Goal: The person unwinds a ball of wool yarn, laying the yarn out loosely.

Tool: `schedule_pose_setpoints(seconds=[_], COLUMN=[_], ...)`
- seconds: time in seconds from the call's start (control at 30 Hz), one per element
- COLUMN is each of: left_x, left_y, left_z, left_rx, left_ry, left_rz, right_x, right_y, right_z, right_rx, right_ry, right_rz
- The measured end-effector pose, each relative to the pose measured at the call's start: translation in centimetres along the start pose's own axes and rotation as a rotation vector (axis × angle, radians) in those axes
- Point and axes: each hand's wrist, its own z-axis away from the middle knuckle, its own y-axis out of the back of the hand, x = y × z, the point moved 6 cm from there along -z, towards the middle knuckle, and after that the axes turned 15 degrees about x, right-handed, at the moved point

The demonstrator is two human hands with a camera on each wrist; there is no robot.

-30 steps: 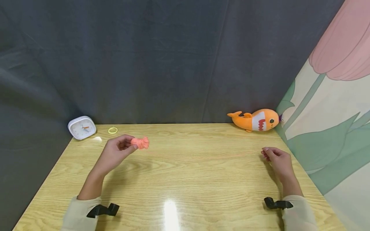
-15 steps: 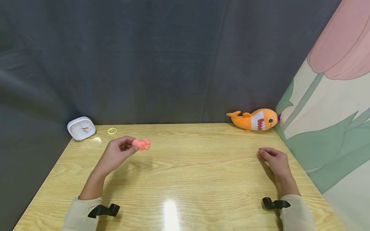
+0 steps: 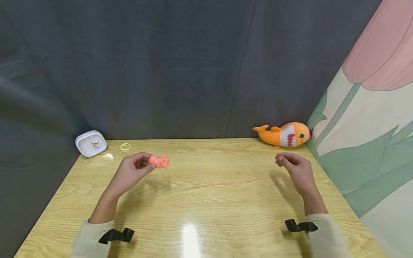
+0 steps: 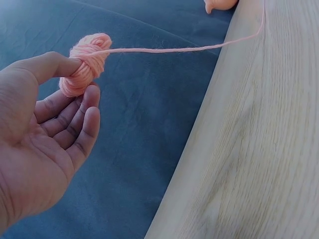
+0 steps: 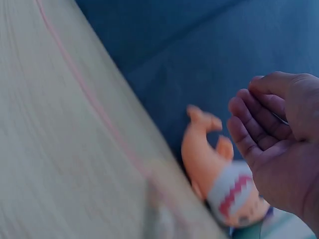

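Thumb and fingers of my left hand pinch a small bundle of coral-pink yarn, held up over the left part of the table. In the left wrist view the bundle of yarn is wound round its middle. From it a single strand runs off to the right. That strand lies across the tabletop in the head view, toward the right hand's shadow. My right hand is raised above the strand's far end, fingers loosely curled and nothing between them. In its wrist view the strand passes well apart from the fingers.
A white alarm clock stands at the table's back left corner, beside a yellow ring. An orange plush shark lies at the back right. A dark curtain hangs behind the wooden table.
My right hand has let go of the yarn strand, which now lies on the table, and has lifted and moved left. The left hand has barely moved.
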Motion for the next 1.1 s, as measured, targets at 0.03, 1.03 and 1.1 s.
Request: schedule_pose_setpoints(seconds=[0.03, 1.03, 1.1], left_x=[0.0, 0.4, 0.4], left_y=[0.0, -0.1, -0.1], left_z=[0.0, 0.2, 0.2], left_rx=[-0.002, 0.012, 0.01], left_ry=[0.0, -0.004, -0.003], left_rz=[0.0, 0.007, 0.008], right_x=[-0.6, -4.6, -4.5], right_y=[-0.8, -18.9, -19.8], right_z=[0.2, 5.7, 6.2], right_rx=[-0.013, -0.328, -0.344], right_ry=[0.019, 0.076, 0.076], right_rz=[0.004, -0.087, -0.091])
